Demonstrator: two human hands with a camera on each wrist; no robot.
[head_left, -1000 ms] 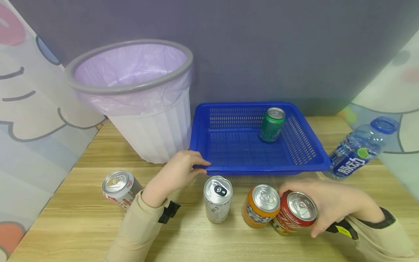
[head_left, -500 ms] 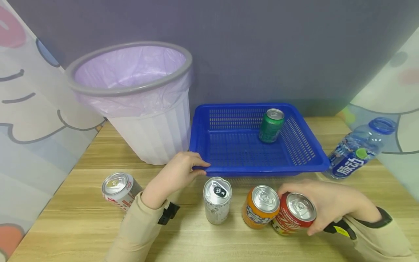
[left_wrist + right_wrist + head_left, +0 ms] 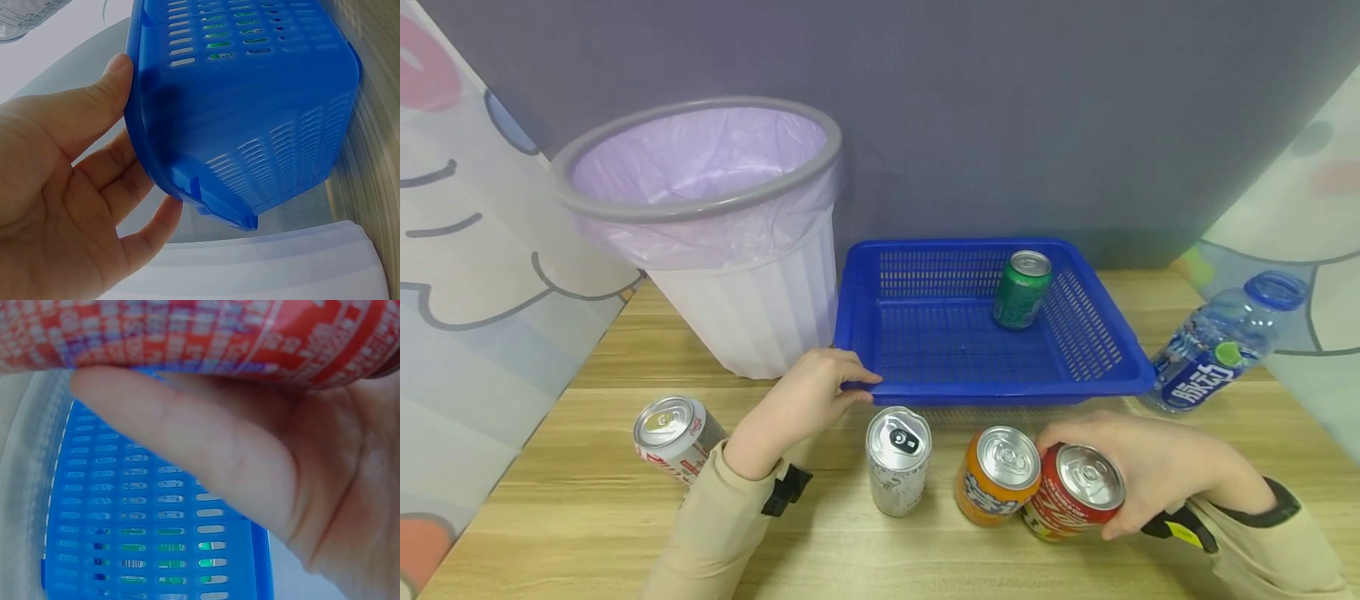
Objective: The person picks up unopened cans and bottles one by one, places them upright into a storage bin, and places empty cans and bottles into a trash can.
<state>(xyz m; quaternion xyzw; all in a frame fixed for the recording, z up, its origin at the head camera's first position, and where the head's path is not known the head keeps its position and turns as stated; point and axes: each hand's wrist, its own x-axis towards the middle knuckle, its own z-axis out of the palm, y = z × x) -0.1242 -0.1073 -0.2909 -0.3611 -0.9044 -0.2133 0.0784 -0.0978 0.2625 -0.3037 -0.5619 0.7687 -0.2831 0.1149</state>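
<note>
With thumb and fingers, my left hand pinches the rim of a blue plastic basket at its near left corner; the left wrist view has the thumb on one side of that rim and fingers on the other. A green can stands inside at the right. My right hand is wrapped round a red Coca-Cola can, upright on the table; its thumb lies along the can in the right wrist view. Right beside it is an orange can. A silver-white can stands between the hands.
At the back left stands a white bin lined with a purple bag. A white Coca-Cola can is left of my left forearm. A clear blue-labelled bottle stands at the basket's right. A grey partition closes the back of the wooden table.
</note>
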